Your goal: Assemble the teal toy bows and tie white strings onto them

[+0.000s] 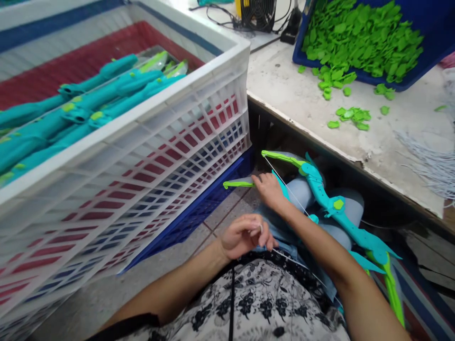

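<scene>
A teal and green toy bow (334,208) lies across my lap, with its white string (284,184) running from the upper green tip down toward me. My right hand (270,190) is closed around a second bow piece whose green limb tip (236,183) sticks out to the left. Closer to my body, my left hand (245,234) pinches the thin white string between its fingertips. Both hands are low, beneath the edge of the worktable.
A white slatted crate (149,156) holding several teal bows (88,102) stands on a blue crate (199,208) at left. The worktable (284,80) carries a blue bin (423,71) of green plastic pieces (359,38), loose pieces (351,116) and a bundle of white strings (430,166).
</scene>
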Demonstrator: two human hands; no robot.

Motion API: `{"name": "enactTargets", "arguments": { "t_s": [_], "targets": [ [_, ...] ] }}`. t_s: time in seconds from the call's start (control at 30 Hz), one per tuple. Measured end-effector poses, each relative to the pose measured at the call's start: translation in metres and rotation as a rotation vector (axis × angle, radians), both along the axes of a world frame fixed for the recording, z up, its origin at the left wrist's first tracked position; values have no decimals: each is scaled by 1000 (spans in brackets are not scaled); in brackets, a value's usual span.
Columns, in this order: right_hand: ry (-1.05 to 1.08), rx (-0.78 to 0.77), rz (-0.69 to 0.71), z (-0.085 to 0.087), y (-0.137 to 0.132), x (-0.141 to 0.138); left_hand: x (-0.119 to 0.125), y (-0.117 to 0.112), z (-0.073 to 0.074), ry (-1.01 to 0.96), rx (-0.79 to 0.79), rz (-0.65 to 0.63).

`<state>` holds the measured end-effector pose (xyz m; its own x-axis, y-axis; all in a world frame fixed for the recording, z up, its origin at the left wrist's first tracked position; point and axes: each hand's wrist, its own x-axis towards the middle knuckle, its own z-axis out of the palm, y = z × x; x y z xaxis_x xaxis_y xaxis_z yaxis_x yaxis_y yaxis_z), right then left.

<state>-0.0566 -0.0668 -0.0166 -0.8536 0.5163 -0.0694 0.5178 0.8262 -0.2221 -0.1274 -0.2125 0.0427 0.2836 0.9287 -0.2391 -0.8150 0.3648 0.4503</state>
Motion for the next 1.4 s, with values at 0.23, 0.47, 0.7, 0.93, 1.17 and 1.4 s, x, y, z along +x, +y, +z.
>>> {"name": "enactTargets", "arguments": {
  "t_s": [0.23,0.47,0.7,0.93,1.17,1.4],
  "targets": [
    [444,-955,-86,-8,4,25,22,11,-1,19,-109,-27],
    [674,-1588,-358,-17,7,56,1,18,13,187,-119,203],
    [681,-1650,-387,-12,7,61,-37,57,22,671,-174,545],
    [694,-1656,-429,-14,5,60,-44,72,22,925,-133,506],
    [688,-1655,-436,-13,5,59,-50,74,24,1000,-100,484],
    [668,-1608,-413,-18,0,59,-51,79,26,852,-17,467]
  ]
}}
